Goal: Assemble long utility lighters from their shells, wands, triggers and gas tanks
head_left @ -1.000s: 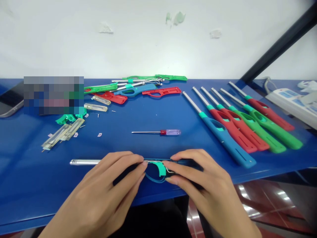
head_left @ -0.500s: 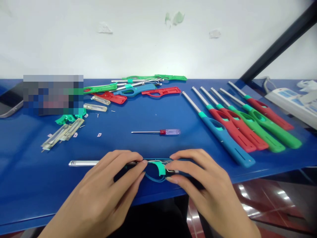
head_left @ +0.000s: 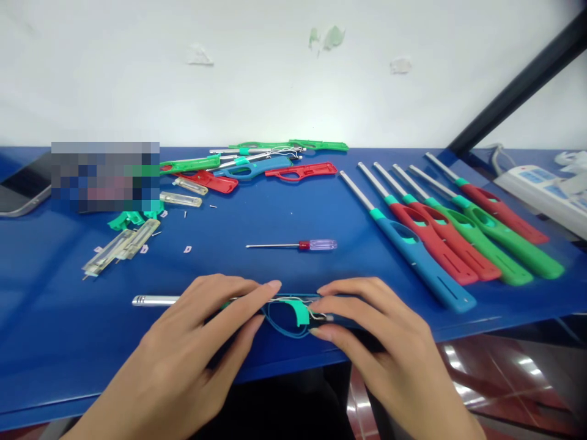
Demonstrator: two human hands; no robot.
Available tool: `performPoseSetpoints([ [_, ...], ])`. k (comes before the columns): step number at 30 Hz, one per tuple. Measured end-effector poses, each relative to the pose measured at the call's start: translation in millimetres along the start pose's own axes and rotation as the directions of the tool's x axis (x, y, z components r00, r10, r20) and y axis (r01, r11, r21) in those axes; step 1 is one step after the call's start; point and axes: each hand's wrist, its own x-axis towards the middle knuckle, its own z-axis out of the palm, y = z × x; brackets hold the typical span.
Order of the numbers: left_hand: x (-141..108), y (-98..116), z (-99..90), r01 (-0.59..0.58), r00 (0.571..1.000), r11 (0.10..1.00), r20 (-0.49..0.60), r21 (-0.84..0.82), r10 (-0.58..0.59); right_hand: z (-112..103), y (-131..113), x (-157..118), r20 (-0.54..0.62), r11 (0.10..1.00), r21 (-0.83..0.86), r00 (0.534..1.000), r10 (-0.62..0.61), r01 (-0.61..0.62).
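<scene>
The scene is bright, and the white wall [head_left: 257, 91] glows strongest just above the table [head_left: 220, 226]. White streaks glare off the floor tiles [head_left: 495, 366]; below the table's near edge it falls almost black. Toward the right edge, the power strip [head_left: 527, 183] looks soft and stretched. Blocky pixels (a coarse, squarish patch) hide part of the left side.

one held lighter [head_left: 301, 313], six closed lighters [head_left: 464, 247], one screwdriver [head_left: 303, 245]

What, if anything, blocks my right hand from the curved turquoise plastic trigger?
Nothing visible does: your right hand is right beside the curved turquoise plastic trigger, touching or nearly so. Thin white wires run close by.
</scene>
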Motion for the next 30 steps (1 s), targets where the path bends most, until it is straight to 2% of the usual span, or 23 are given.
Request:
performPoseSetpoints([
  [5,-6.0,-4.2,-1.5,0.041,0.996,0.999,-0.075,0.007,-0.04,-0.2,0.7,-0.6,0.012,1.0,0.005,1.0,0.023,-0.023],
  [12,-9.3,-8.8,-2.6,0.045,0.993,0.999,-0.113,0.01,-0.043,1.0,1.7,0.8,0.009,1.0,-0.011,1.0,0.008,-0.008],
  [20,-1.0,-6.6,-10.6,-0.008,0.997,1.0,-0.074,0.019,0.009,2.4,7.6,-1.0,-0.037,0.991,-0.126,0.998,-0.047,0.042],
  [24,14.9,-18.9,-32.6,-0.039,0.996,0.994,-0.072,0.106,0.047,0.7,11.0,-2.8,-0.03,0.985,-0.157,0.997,-0.077,0.071],
  [27,28.0,-43.2,-58.1,-0.007,0.995,0.962,-0.096,0.272,0.035,-3.3,15.7,-2.6,-0.037,0.986,-0.143,0.995,-0.096,0.09],
  [30,39.4,-74.1,-82.3,-0.044,0.997,0.934,-0.047,0.355,0.065,-5.7,22.1,-1.0,-0.078,0.986,-0.116,0.989,-0.127,0.118],
])
